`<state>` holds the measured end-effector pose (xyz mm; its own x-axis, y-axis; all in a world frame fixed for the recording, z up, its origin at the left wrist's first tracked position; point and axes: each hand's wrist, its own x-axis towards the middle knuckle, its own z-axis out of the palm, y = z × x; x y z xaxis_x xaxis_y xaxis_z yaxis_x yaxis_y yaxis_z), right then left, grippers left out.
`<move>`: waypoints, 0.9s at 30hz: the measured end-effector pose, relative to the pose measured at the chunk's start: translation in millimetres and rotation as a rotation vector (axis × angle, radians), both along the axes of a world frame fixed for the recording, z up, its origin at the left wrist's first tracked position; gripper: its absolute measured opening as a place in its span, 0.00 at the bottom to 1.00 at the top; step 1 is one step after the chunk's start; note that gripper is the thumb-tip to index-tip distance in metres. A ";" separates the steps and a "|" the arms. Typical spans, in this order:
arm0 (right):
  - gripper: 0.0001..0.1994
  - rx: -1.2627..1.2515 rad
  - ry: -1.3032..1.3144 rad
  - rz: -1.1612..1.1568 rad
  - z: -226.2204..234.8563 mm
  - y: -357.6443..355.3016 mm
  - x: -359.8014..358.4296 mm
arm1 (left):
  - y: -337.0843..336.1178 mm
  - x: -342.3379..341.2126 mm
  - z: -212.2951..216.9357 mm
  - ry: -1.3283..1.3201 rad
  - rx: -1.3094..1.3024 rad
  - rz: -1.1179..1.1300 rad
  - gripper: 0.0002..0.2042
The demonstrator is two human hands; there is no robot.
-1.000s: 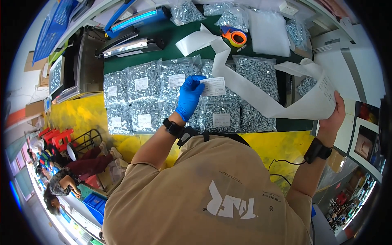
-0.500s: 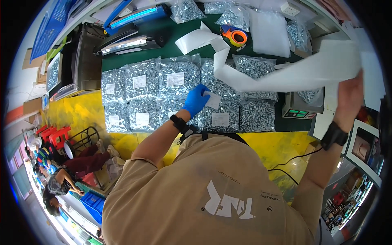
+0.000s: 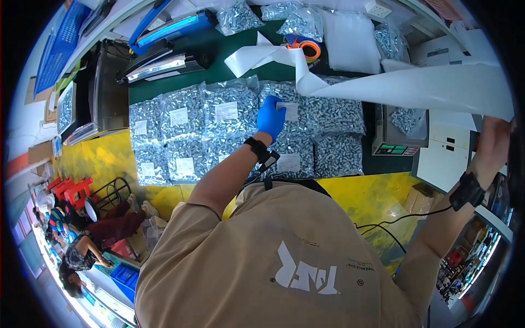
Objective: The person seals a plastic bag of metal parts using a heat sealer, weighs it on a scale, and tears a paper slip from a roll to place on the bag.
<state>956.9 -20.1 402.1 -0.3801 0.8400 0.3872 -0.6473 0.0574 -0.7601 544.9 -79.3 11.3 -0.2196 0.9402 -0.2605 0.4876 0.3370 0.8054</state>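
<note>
My left hand, in a blue glove, is over a clear bag of small metal parts in the far row. Its closed fingers are at the left edge of a white label lying against that bag. Far out to the right, my bare right hand grips a long white paper strip. The strip runs slack from there across the bags to a folded end near the tape dispenser. Other filled bags lie in two rows, most bearing white labels.
A digital scale with a small bag on it stands right of the rows. Two bag sealers lie at the back left. Along the back are more bags of parts and flat plastic bags. People sit at the far left.
My left hand has moved the label away from me onto a far-row bag. My right hand has gone farther right and slightly nearer, pulling the paper strip with it.
</note>
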 end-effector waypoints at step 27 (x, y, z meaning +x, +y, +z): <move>0.21 -0.325 -0.347 -1.155 -28.8 -23.2 -40.6 | 15.7 22.9 -17.9 -1.097 -0.391 -0.023 0.14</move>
